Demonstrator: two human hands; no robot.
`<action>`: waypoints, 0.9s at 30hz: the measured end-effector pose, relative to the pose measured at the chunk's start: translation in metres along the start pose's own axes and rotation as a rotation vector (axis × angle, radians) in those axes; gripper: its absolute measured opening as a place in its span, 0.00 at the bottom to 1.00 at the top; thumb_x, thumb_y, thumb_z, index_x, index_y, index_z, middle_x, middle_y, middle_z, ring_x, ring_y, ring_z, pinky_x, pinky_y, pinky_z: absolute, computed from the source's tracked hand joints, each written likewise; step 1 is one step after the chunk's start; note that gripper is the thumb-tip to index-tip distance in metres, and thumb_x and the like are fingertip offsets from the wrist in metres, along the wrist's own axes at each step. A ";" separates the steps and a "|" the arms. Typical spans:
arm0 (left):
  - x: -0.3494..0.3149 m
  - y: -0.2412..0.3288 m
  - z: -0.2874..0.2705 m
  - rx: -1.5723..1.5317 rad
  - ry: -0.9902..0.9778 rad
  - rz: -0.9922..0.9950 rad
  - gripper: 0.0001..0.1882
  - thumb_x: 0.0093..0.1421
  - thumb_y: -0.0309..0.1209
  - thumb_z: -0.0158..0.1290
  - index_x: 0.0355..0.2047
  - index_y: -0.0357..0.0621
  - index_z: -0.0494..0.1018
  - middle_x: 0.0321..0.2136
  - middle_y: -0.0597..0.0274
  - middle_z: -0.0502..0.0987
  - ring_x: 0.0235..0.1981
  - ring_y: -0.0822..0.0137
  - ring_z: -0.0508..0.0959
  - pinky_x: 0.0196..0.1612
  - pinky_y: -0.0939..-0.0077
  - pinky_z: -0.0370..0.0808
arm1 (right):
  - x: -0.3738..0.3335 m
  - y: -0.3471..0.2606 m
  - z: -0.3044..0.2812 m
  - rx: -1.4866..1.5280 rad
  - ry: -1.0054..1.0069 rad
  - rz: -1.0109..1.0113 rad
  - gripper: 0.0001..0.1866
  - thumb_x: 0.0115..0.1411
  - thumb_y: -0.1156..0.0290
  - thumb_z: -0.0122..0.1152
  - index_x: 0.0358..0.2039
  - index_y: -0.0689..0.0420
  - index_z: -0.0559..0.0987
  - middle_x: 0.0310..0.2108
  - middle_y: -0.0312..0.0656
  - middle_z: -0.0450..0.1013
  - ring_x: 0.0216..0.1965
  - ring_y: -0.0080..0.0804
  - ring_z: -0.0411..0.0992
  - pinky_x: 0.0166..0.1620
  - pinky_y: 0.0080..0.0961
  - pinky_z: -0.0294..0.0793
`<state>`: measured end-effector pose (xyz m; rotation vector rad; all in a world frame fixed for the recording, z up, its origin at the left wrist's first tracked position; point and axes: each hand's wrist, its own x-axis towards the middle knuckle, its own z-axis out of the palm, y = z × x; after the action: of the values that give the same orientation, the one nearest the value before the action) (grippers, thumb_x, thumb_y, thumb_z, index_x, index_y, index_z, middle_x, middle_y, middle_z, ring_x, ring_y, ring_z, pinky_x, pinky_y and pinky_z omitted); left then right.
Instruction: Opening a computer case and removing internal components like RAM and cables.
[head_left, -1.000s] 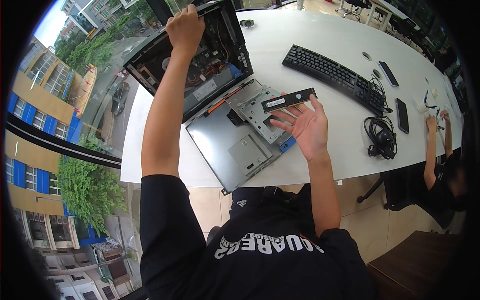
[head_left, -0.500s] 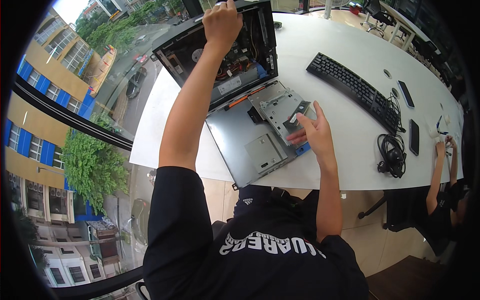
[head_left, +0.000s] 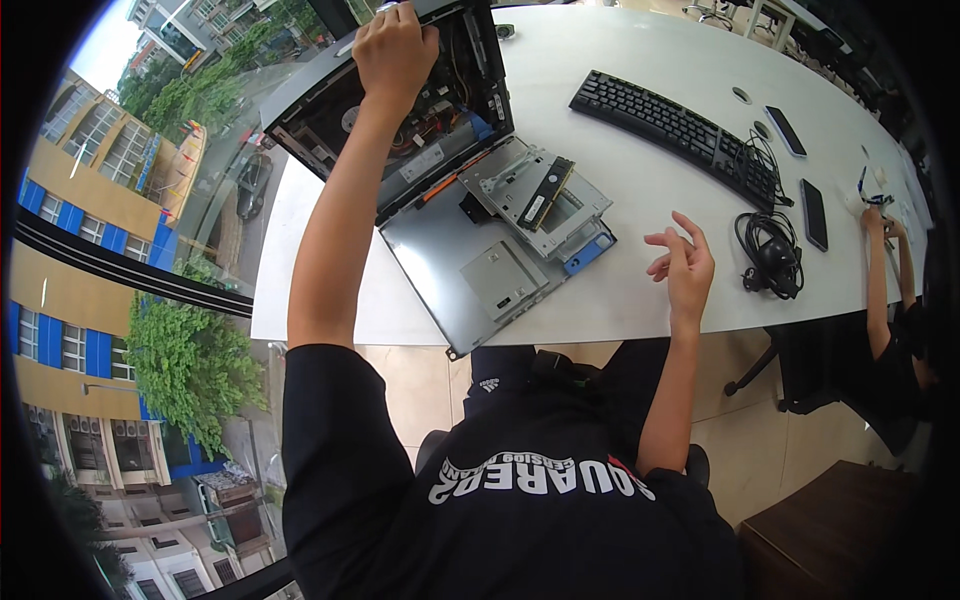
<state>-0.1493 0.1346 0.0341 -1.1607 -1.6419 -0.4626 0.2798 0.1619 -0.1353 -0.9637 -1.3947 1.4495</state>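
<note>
My left hand [head_left: 394,55] is closed over the top edge of a black desktop computer case [head_left: 480,90], which stands tilted with its inside showing cables and boards. At its foot lies a silver metal side panel [head_left: 425,270]. A metal drive bracket [head_left: 580,205] with a blue latch rests on that panel. Across the bracket lies a black memory module [head_left: 547,193] with a pale label. My right hand [head_left: 685,265] hovers over the table's front part, right of the bracket, fingers apart and nothing in them.
A black keyboard [head_left: 680,135] lies on the white table [head_left: 640,315], with a coiled black cable and mouse [head_left: 770,255] in front of it. Two phones lie further right, one [head_left: 814,215] nearer. Another person's hands [head_left: 880,225] hold something small at the far right. A window is on the left.
My right hand has let go of the memory module on the bracket and drawn away to the right, fingers opening. My left hand keeps its hold on the case. The view has shifted.
</note>
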 end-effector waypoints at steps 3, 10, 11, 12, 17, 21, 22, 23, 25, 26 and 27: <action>0.002 -0.001 0.007 0.039 0.073 0.066 0.17 0.59 0.42 0.57 0.39 0.41 0.80 0.34 0.55 0.85 0.38 0.54 0.85 0.45 0.58 0.79 | 0.002 0.022 -0.020 -0.060 0.102 -0.004 0.17 0.71 0.69 0.56 0.56 0.62 0.77 0.33 0.41 0.83 0.20 0.16 0.71 0.22 0.15 0.68; -0.018 0.029 -0.023 -0.283 0.193 -0.033 0.18 0.62 0.40 0.60 0.48 0.45 0.81 0.48 0.55 0.84 0.52 0.53 0.81 0.59 0.61 0.72 | 0.001 0.035 -0.026 -0.111 0.028 -0.048 0.12 0.70 0.69 0.57 0.48 0.61 0.82 0.32 0.39 0.82 0.22 0.15 0.71 0.24 0.15 0.68; -0.031 0.035 -0.041 -0.430 0.257 -0.062 0.15 0.61 0.34 0.62 0.47 0.44 0.80 0.47 0.55 0.84 0.52 0.52 0.81 0.59 0.61 0.72 | 0.002 0.039 -0.026 -0.120 0.020 -0.056 0.12 0.71 0.69 0.57 0.48 0.61 0.82 0.32 0.38 0.82 0.22 0.15 0.71 0.25 0.15 0.68; -0.049 0.039 -0.064 -0.470 0.278 -0.091 0.13 0.59 0.30 0.63 0.44 0.44 0.80 0.45 0.56 0.83 0.53 0.53 0.80 0.60 0.61 0.70 | 0.003 0.038 -0.024 -0.112 0.020 -0.068 0.12 0.71 0.69 0.57 0.48 0.61 0.82 0.32 0.38 0.82 0.22 0.15 0.71 0.25 0.15 0.68; -0.177 0.035 -0.167 -0.387 0.138 -0.694 0.06 0.58 0.23 0.66 0.32 0.42 0.78 0.29 0.62 0.81 0.32 0.64 0.79 0.43 0.70 0.74 | -0.009 0.032 -0.024 -0.133 -0.005 -0.064 0.12 0.70 0.72 0.57 0.49 0.63 0.81 0.34 0.40 0.82 0.26 0.18 0.74 0.31 0.16 0.74; -0.281 0.021 -0.218 -0.188 -0.077 -0.690 0.06 0.62 0.27 0.63 0.39 0.41 0.81 0.39 0.57 0.84 0.45 0.56 0.82 0.53 0.64 0.72 | -0.046 0.036 -0.020 -0.435 0.125 -0.337 0.09 0.68 0.76 0.58 0.46 0.65 0.81 0.39 0.45 0.82 0.39 0.31 0.80 0.46 0.27 0.80; -0.294 0.022 -0.232 -0.174 -0.142 -0.632 0.07 0.63 0.28 0.61 0.40 0.41 0.81 0.43 0.55 0.85 0.51 0.54 0.82 0.57 0.61 0.70 | -0.056 0.033 -0.018 -0.531 0.152 -0.439 0.09 0.67 0.77 0.59 0.45 0.64 0.82 0.39 0.46 0.82 0.41 0.36 0.81 0.48 0.31 0.80; -0.305 0.025 -0.242 -0.166 -0.254 -0.657 0.09 0.67 0.31 0.56 0.42 0.41 0.82 0.50 0.54 0.84 0.59 0.51 0.78 0.64 0.58 0.66 | -0.061 0.033 -0.018 -0.530 0.124 -0.449 0.09 0.67 0.77 0.59 0.45 0.64 0.82 0.39 0.46 0.82 0.41 0.36 0.81 0.48 0.31 0.80; -0.309 0.028 -0.240 -0.173 -0.235 -0.651 0.11 0.67 0.32 0.54 0.43 0.41 0.82 0.50 0.53 0.83 0.60 0.50 0.78 0.65 0.58 0.65 | -0.066 0.034 -0.020 -0.689 0.106 -0.647 0.08 0.64 0.80 0.59 0.42 0.63 0.83 0.41 0.48 0.82 0.43 0.43 0.80 0.49 0.35 0.79; -0.311 0.030 -0.237 -0.198 -0.226 -0.625 0.13 0.68 0.34 0.52 0.43 0.41 0.82 0.51 0.53 0.83 0.60 0.50 0.77 0.65 0.57 0.65 | -0.066 0.036 -0.023 -0.686 0.082 -0.654 0.08 0.64 0.80 0.59 0.42 0.63 0.83 0.41 0.48 0.82 0.43 0.43 0.80 0.49 0.35 0.79; -0.314 0.032 -0.223 -0.242 -0.229 -0.642 0.15 0.67 0.34 0.50 0.45 0.41 0.82 0.52 0.53 0.83 0.60 0.51 0.77 0.65 0.59 0.65 | -0.064 0.039 -0.027 -0.713 0.090 -0.676 0.08 0.63 0.80 0.59 0.42 0.62 0.83 0.41 0.47 0.82 0.43 0.44 0.79 0.49 0.35 0.78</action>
<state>-0.0048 -0.1649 -0.1630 -0.8538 -2.2054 -0.9835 0.3218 0.1102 -0.1791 -0.8228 -1.9647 0.3979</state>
